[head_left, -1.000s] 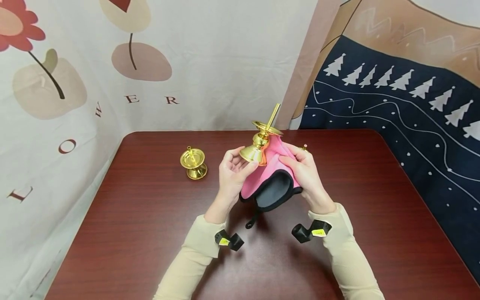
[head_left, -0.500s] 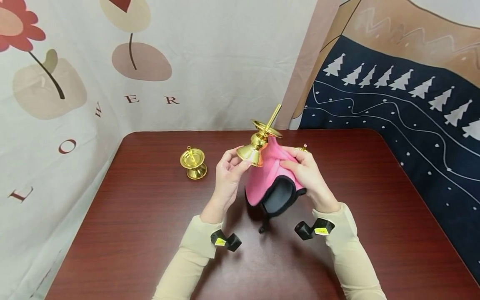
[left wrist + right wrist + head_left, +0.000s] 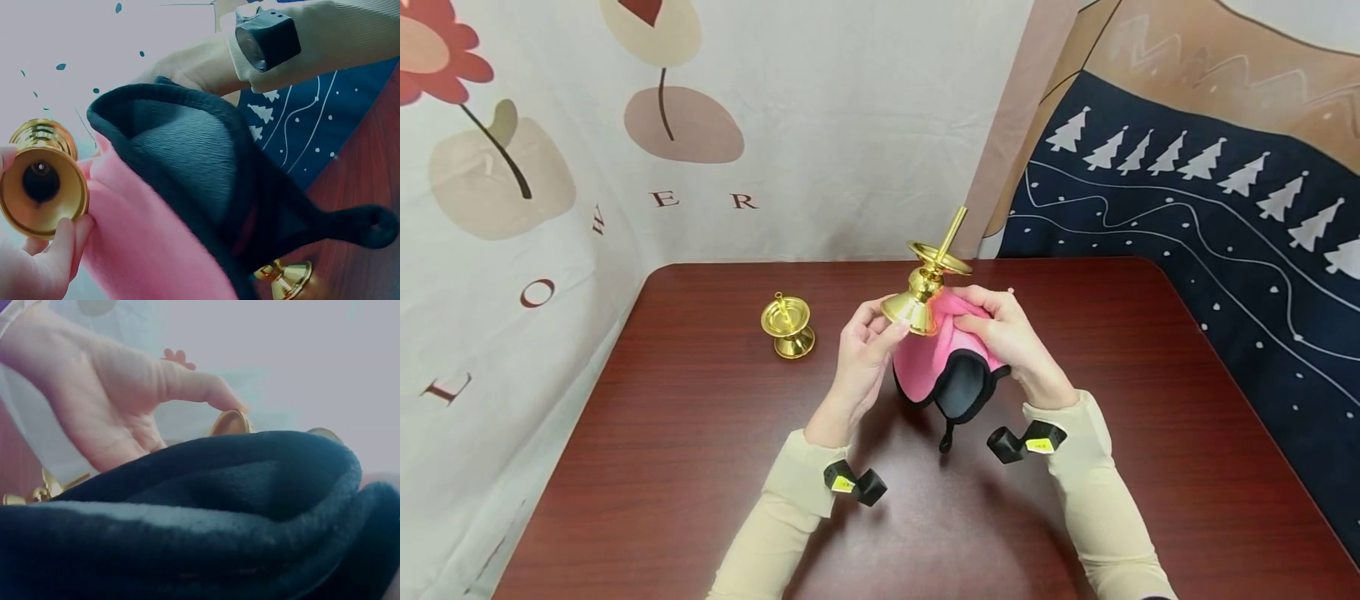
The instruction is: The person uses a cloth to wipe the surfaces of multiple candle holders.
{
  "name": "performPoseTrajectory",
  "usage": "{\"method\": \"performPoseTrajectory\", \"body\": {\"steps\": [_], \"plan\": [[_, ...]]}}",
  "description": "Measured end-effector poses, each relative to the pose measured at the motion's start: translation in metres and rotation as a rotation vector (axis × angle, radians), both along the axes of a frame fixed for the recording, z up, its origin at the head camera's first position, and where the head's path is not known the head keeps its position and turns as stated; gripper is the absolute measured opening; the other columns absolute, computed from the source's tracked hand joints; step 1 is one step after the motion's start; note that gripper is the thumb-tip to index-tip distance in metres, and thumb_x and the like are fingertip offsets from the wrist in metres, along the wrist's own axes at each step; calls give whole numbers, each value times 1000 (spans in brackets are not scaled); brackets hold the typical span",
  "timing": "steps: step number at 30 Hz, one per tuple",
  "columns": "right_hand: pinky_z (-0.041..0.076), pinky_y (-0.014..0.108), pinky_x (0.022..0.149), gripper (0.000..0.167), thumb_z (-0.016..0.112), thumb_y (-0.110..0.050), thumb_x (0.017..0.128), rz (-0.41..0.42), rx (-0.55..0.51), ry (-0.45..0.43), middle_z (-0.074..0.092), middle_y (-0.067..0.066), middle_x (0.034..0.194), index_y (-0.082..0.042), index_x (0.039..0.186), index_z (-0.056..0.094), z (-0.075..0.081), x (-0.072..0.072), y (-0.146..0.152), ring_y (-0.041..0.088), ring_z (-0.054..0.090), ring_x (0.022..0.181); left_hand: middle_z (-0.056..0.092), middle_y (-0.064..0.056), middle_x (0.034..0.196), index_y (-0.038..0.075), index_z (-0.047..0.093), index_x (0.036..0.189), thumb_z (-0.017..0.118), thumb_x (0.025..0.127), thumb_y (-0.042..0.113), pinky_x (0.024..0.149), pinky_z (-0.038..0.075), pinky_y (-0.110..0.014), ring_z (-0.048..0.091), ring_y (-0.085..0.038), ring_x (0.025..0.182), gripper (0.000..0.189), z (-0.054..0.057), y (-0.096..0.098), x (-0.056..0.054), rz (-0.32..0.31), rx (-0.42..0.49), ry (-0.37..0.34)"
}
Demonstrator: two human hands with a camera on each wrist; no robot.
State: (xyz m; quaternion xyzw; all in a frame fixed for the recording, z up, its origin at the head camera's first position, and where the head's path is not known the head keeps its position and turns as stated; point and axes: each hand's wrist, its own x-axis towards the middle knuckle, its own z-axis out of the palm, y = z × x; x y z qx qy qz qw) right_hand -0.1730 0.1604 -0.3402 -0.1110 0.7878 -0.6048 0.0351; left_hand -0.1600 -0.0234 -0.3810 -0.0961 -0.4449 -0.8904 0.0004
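Candlestick (image 3: 925,283) tilted, raised over table (image 3: 700,467), base (image 3: 910,314) pinched in left hand (image 3: 863,350), spike (image 3: 953,229) leaning up and right. Right hand (image 3: 1013,342) grips pink mitt (image 3: 919,367), cloth against candlestick's side. Left wrist view shows base's hollow underside (image 3: 69,209), hidden in head view; head view shows spike whole. Candlestick shiny gold; mitt black-trimmed, grey-lined. Second candlestick (image 3: 793,343) upright on table, left of hands.

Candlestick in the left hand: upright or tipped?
Tipped: the candlestick leans right in the head view; the left wrist view shows its hollow base.
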Motion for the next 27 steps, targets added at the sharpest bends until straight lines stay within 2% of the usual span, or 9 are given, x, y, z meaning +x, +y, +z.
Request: {"method": "performPoseTrajectory", "body": {"steps": [3,6,8,11,14,17,19,23,27], "plan": [[47,23,59,30,59,2,83,55,104,80,62,19,99,4,112,64,1,2,3,21,55,78,65,-1,94,5,55,105,55,76,-11,77,49,-22,61,-10,87,33,0,1,-2,44,11,-1],[44,23,62,30,58,5,81,71,168,158,62,17,97,4,110,66,4,8,6,23,52,82,65,0,93,5,56,104,58,73,-12,78,49,-23,62,-11,89,36,-2,1,-4,115,-4,17],[43,24,66,31,58,5,81,41,181,197,63,16,98,3,110,66,8,15,6,22,51,86,65,0,95,5,55,105,59,70,-14,82,48,-24,61,-12,91,40,-4,2,-6,165,-17,39],[43,23,65,32,59,6,81,-48,161,282,63,13,100,0,112,67,12,26,1,20,51,86,63,-3,101,3,51,107,64,67,-17,86,48,-27,60,-14,95,46,-8,3,-8,241,-60,97],[42,22,62,34,60,7,79,-132,146,458,64,11,99,-2,111,68,14,35,-10,17,53,85,60,-11,108,-3,46,109,70,64,-17,89,47,-29,60,-16,99,53,-11,6,-8,330,-169,199],[41,20,63,36,61,9,77,-170,143,636,63,12,97,0,111,68,11,39,-22,18,54,84,58,-17,116,-7,42,109,76,63,-13,94,45,-32,58,-21,106,58,-12,9,-7,440,-311,301],[41,19,64,38,60,10,76,-172,152,704,62,14,97,1,112,67,10,39,-29,20,55,84,57,-19,118,-8,43,109,78,62,-10,96,44,-33,57,-23,109,59,-12,10,-5,511,-398,353],[43,22,63,37,58,11,76,-111,216,709,59,15,96,3,111,66,12,39,-34,21,54,82,56,-24,117,-11,44,105,78,59,-12,96,43,-36,56,-32,111,57,-3,13,1,619,-491,430],[44,25,60,35,58,10,75,-31,307,685,59,11,94,1,106,69,15,42,-33,18,52,79,55,-30,113,-15,44,99,76,57,-16,93,45,-41,56,-39,108,53,9,13,9,693,-516,498]]}}
